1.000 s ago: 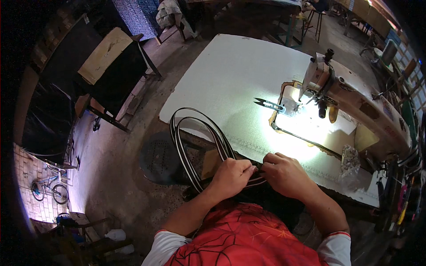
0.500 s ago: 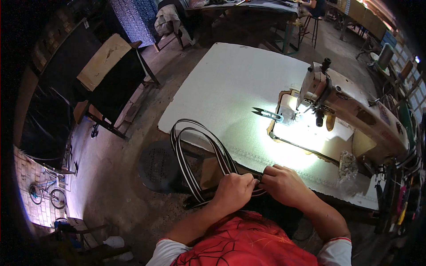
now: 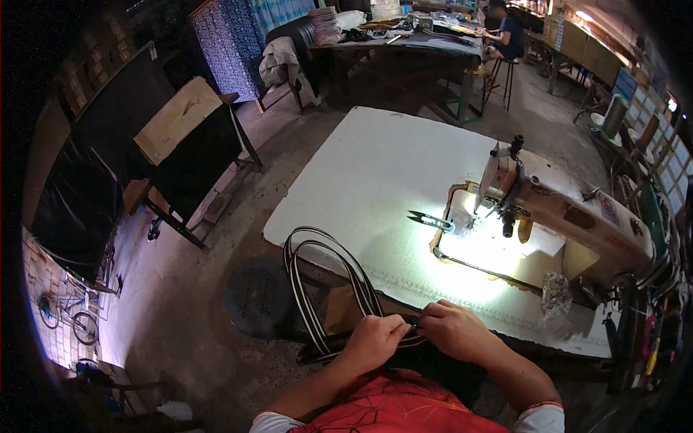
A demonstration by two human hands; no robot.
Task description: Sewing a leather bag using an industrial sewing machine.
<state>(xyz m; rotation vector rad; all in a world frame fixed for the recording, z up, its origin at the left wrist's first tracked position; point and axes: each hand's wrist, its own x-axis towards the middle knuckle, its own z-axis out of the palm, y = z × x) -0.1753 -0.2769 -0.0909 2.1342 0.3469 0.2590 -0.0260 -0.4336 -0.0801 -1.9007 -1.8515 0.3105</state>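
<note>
Close together at the table's near edge, both hands are closed in a pinch on a long black band with white stripes (image 3: 309, 312). The band looks like zipper tape or webbing; I cannot tell which. My left hand (image 3: 377, 339) grips it, with loose loops rising beyond that hand and lying over the table edge. My right hand (image 3: 456, 330) pinches a dark end right beside the left fingertips. What lies between the fingertips is too small to make out. Thread snips (image 3: 432, 221) lie on the white tabletop (image 3: 361, 180), near the lit needle area of the sewing machine (image 3: 570, 198).
A dark round stool (image 3: 258, 297) stands left of the loops. A clear plastic bag (image 3: 556, 297) sits on the tabletop's right side, with tools hanging beyond it. Farther off are a black panel chair (image 3: 195, 159), a cluttered worktable (image 3: 404, 45) and a seated person (image 3: 509, 35).
The view has tilted up, so the far worktable and seated person show more. Both hands stay pinched on the band, with their fingertips still close together.
</note>
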